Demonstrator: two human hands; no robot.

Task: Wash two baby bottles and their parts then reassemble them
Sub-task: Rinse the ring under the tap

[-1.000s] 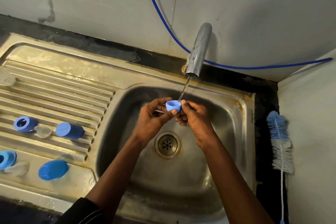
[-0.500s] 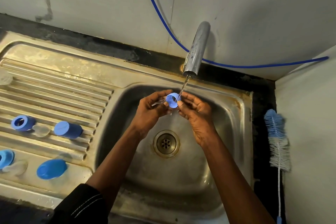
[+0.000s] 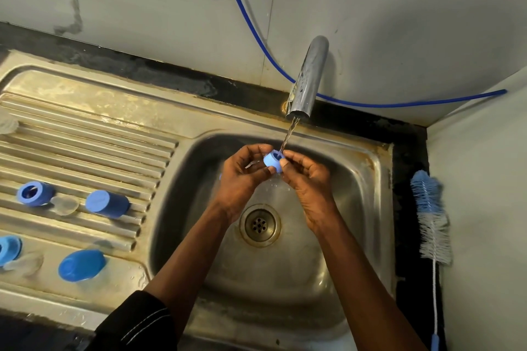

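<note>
Both hands pinching blue ring, under tap stream

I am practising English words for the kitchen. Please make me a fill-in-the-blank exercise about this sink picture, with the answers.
1. The left hand and the right hand hold a small ____ ring under the running tap.
2. The bottle brush lies ____ of the sink.
3. Other blue parts lie on the drainboard, ____ of the sink.
Answers: blue; right; left.

The tap spout overhangs the sink's far side, bottle parts dot the near drainboard, a brush lies right.
</note>
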